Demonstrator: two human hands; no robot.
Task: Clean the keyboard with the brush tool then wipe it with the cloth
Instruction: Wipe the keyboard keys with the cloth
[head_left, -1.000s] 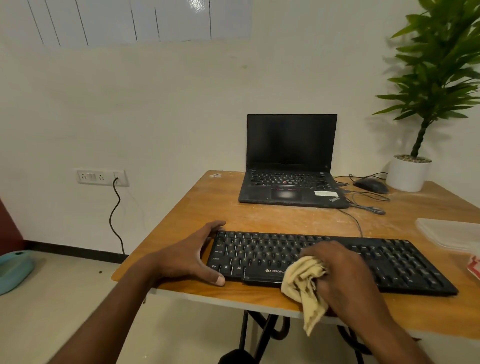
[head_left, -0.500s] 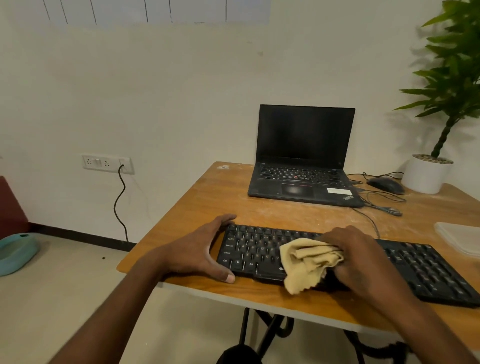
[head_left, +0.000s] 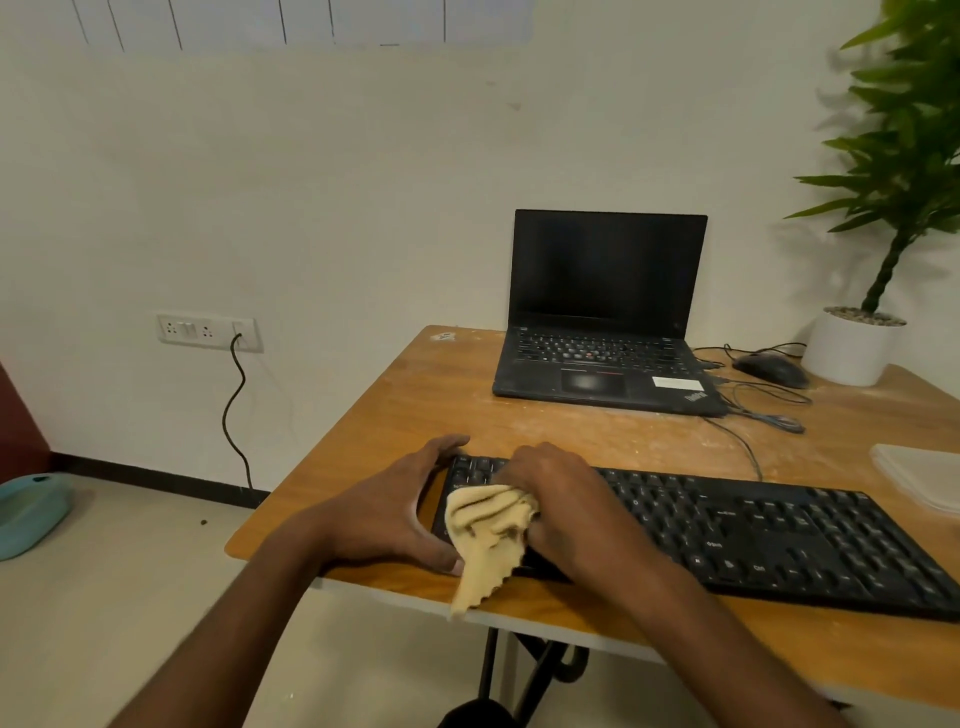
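**deskguy:** Two hands on it; the keyboard (head_left: 727, 530) lies lengthwise across the bench (head_left: 395, 415), nearly all of it stretching off to the right of the cloth (head_left: 488, 525).

**wipes4days:** And the grip? Right hand (head_left: 566, 499) is curled tight round the bunched cloth on the left-end keys; left hand (head_left: 395, 509) clasps that end, fingers and thumb hooked round it; I'd guess strokes go rightward.

Office-like room: wooden desk (head_left: 395, 415), open laptop (head_left: 602, 317), mouse (head_left: 772, 369), potted plant (head_left: 878, 208), wall sockets (head_left: 207, 331).
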